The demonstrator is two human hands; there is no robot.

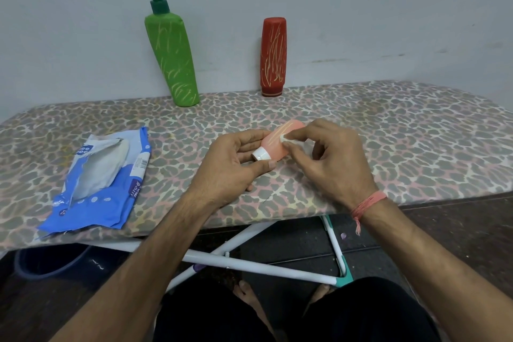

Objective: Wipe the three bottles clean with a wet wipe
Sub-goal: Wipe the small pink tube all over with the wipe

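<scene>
Pink bottle (277, 143): in the head view we are holding it on its side just above the patterned table (416, 130), white cap (261, 154) pointing towards us, pale yellow streaks showing on its upper face.
Left hand (236, 164): we are gripping the cap end between thumb and fingers, steadying the bottle.
Right hand (330, 153): we are pinching a small folded wet wipe (286, 138) against the streaked side.
Doing it well: we are judging that firm strokes along the streaks, turning the bottle as each face clears, should work best.
Green pump bottle (172, 55): standing against the wall, streaked.
Red bottle (273, 57): standing well apart, streaked too.
Wipe packet (102, 178): lying open to our left.
</scene>
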